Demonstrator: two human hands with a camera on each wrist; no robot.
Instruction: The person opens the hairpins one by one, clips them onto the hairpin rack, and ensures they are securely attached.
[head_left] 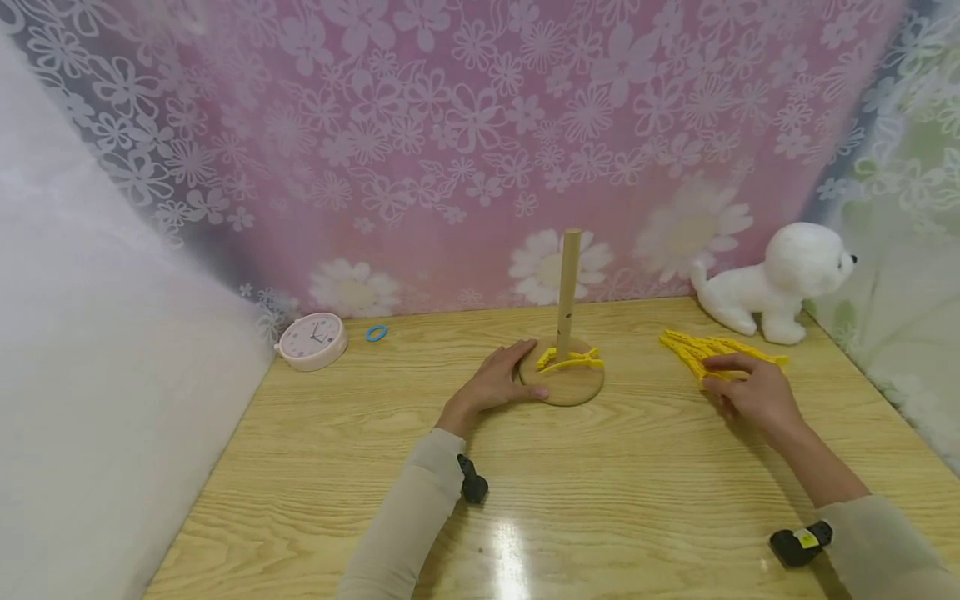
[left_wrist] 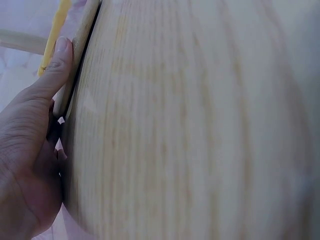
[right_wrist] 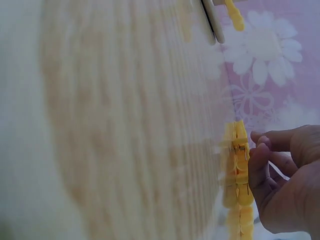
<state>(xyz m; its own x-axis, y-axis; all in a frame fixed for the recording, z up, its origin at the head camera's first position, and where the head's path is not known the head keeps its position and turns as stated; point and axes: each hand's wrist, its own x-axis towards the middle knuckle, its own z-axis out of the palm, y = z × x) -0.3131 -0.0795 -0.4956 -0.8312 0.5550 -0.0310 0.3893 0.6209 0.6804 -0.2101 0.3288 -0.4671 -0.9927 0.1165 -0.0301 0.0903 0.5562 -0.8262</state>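
A wooden stand has a round base (head_left: 573, 390) and an upright pole (head_left: 569, 287). My left hand (head_left: 497, 379) holds the left rim of the base, the thumb lying on top and the other fingers around the edge. Yellow clothespins (head_left: 573, 362) lie on the base by the pole's foot. On the right, several more yellow clothespins (head_left: 686, 346) lie bunched on the table. My right hand (head_left: 757, 393) is over their near side with fingers loosely bent, the fingertips (right_wrist: 262, 142) right at the clothespins (right_wrist: 242, 167) in the right wrist view.
A white plush dog (head_left: 780, 283) sits behind the clothespins at the back right. At the back left are a pink round clock (head_left: 313, 340) and a blue ring (head_left: 377, 332). A flowered curtain (head_left: 465, 167) rises along the table's back edge.
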